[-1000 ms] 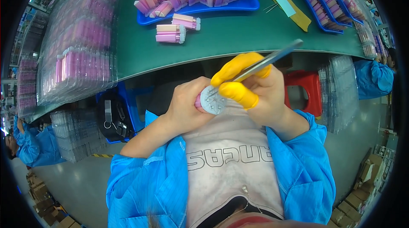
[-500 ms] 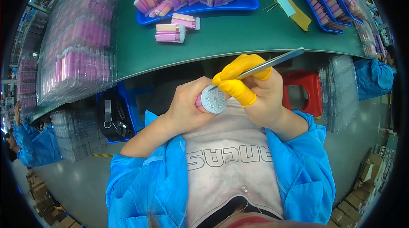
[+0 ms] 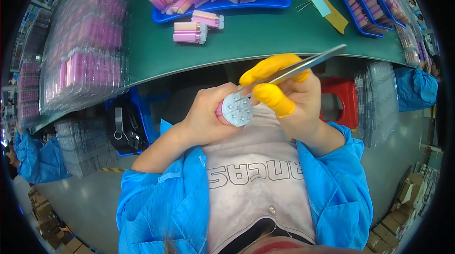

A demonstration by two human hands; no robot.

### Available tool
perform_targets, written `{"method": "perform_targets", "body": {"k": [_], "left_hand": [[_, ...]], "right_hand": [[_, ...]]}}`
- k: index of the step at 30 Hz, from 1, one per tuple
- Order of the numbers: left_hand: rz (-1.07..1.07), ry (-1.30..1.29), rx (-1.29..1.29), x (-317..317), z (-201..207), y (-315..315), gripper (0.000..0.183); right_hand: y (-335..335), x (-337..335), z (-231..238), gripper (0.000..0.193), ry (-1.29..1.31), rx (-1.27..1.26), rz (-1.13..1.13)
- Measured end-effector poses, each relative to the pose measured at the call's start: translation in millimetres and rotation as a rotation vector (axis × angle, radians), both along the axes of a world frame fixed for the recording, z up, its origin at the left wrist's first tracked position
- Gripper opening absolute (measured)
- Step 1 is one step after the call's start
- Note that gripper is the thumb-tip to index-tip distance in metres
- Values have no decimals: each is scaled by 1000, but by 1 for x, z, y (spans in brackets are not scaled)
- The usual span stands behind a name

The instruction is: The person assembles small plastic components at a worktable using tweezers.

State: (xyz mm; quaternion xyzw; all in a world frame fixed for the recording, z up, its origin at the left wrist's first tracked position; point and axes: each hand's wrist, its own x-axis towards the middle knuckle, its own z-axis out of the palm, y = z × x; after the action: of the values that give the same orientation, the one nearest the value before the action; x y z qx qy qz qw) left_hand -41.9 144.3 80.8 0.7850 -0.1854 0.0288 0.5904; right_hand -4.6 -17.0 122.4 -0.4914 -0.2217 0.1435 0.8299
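My left hand (image 3: pixel 207 116) is closed round a pink cylindrical piece with a pale grey-blue round end (image 3: pixel 238 110). That end faces up and is divided into wedges with small raised bits. In my right hand (image 3: pixel 289 90), with yellow finger cots on some fingers, is a pair of metal tweezers (image 3: pixel 315 62). The tweezers' tips are at the upper edge of the round end; whether they touch it I cannot tell. Two pink-and-peach pieces with pale ends, one nearer (image 3: pixel 187 33) and one behind it (image 3: pixel 208 18), lie on the green table.
A blue tray (image 3: pixel 227 7) packed with upright pink pieces stands ahead on the green table (image 3: pixel 156 57). Stacked clear plastic trays (image 3: pixel 90 50) of pink pieces rise at the left. More blue trays (image 3: pixel 350 12) and a yellow strip (image 3: pixel 332 19) are at the right. Below is a red stool (image 3: pixel 348 102).
My right hand has shifted slightly right, and its fingers have spread, so the tweezers' two arms now show apart. My left hand keeps its hold on the round-ended piece.
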Motion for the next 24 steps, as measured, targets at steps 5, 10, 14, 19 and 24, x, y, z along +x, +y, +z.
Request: {"method": "perform_targets", "body": {"k": [5, 10, 14, 19, 24], "left_hand": [[-459, 442, -338, -8, -9, 9, 36], [-622, 559, -474, -15, -33, 6, 41], [-627, 520, -485, -13, -35, 5, 40], [-606, 547, -459, -16, -33, 4, 41], [-587, 562, -387, -15, -28, 5, 38]], "right_hand": [[-10, 3, -6, 24, -244, -203, 50], [-12, -2, -16, 22, -342, -302, 163], [-12, -3, -16, 20, -341, -327, 167], [-12, -9, -19, 21, -277, -312, 150], [-12, -12, -22, 20, -240, -328, 132]]}}
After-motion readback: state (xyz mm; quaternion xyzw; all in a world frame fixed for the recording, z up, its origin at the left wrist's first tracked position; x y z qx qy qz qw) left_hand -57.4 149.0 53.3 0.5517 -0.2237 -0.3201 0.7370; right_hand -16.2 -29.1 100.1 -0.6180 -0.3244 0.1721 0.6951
